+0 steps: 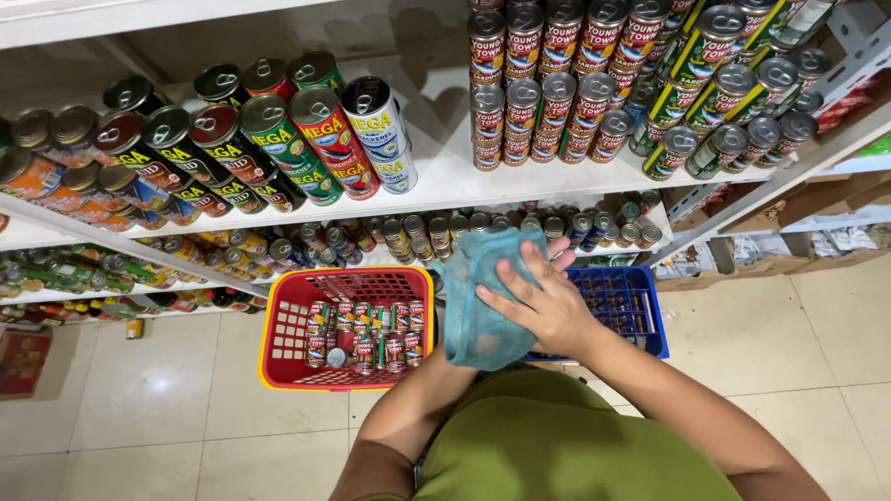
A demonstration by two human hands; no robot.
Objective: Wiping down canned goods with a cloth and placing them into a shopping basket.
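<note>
**A:** so what's going on with the teal cloth (pixel 483 306)? it's sitting right in the middle, in front of the person's chest, bunched up between both hands.

**B:** yeah, the right hand (pixel 548 301) is lying flat on top of it, fingers spread and pressing down, not really curled shut. The left hand (pixel 452 345) is the problem: the cloth is covering it completely, so I can't tell if it's gripping or just propping the cloth up from below. Only the forearm is showing.

**A:** anything wrapped inside?

**B:** can't tell, the fabric is hiding whatever's under it.

**A:** and around it?

**B:** a red basket (pixel 278 371) is sitting on the tiled floor (pixel 139 408) just left of the hands, holding small tins (pixel 367 334) in rows. A blue basket (pixel 650 320) is peeking out on the right, mostly blocked by the right forearm. Above, white shelves (pixel 445 176) are carrying stacked cans (pixel 325 139), some cut off at the frame edge. The person's green shirt (pixel 557 445) is filling the bottom.
</note>
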